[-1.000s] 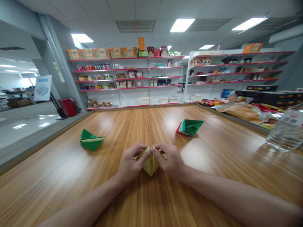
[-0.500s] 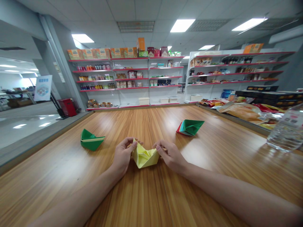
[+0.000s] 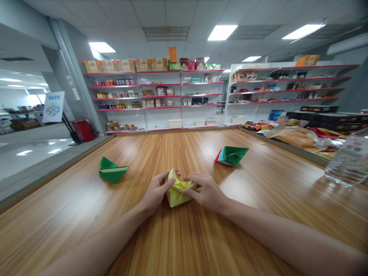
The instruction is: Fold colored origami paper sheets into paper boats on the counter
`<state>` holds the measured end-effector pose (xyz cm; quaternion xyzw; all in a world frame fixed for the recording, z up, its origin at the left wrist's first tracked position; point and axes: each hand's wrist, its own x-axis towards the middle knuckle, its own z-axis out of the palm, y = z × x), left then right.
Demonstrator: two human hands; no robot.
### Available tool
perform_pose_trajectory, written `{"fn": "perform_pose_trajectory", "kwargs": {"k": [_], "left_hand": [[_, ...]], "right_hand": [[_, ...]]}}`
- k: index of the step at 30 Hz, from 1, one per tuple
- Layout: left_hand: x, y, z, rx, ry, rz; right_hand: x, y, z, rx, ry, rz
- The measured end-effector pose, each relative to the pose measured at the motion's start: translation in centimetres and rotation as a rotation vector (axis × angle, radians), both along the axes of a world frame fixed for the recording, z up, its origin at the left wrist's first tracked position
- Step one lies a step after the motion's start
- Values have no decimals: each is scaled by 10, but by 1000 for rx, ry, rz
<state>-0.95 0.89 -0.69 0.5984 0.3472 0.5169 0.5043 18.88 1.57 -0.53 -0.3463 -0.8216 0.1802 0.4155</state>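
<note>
Between my hands, low over the wooden table (image 3: pixel 161 241), is a yellow folded paper boat (image 3: pixel 176 197) with its hollow facing up. My left hand (image 3: pixel 157 189) pinches its left side, thumb on the near face and fingers behind. On the right side, my right hand (image 3: pixel 207 191) grips the boat's edge, its thumb reaching in toward the middle. The far fingers of both hands are partly hidden by the paper. A green paper boat (image 3: pixel 113 174) with a pale strip along it rests to the left. Another green boat (image 3: pixel 234 155), with red and light-blue layers, lies at the right back.
A clear plastic bottle (image 3: pixel 346 165) stands at the table's right. Snack packets (image 3: pixel 293 136) and black boxes (image 3: pixel 330 119) are piled past the right edge. Shelves (image 3: pixel 161 107) of goods line the wall behind, and a sign (image 3: pixel 53 106) stands at the left.
My left hand has moved slightly right, turning the yellow boat and pushing its sides closer. My right thumb has shifted inward over the boat's near edge. The two green boats stay put.
</note>
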Motion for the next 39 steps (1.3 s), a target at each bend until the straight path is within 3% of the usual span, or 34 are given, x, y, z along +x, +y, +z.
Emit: {"fn": "perform_pose_trajectory", "kwargs": {"k": [4,14,23,26,30,36,39], "left_hand": [[-1,0,0,30,18,-32],[5,-3,1,161,220,78],[7,-4,2,133,206,180],[4,1,2,67,121,267],[0,10,0,-24,-163,321],[-6,19,7,-209,-564,417],[-7,18,8,-175,-585,309]], "right_hand": [[-1,-2,0,-71,39,-39],[-1,-6,4,-125,71,-119],[-2,-7,9,-216,139,-104],[-1,-5,7,-258,171,-81],[0,0,3,-261,227,-87],[-1,-2,6,-127,309,-62],[1,-3,7,-126,311,-71]]}}
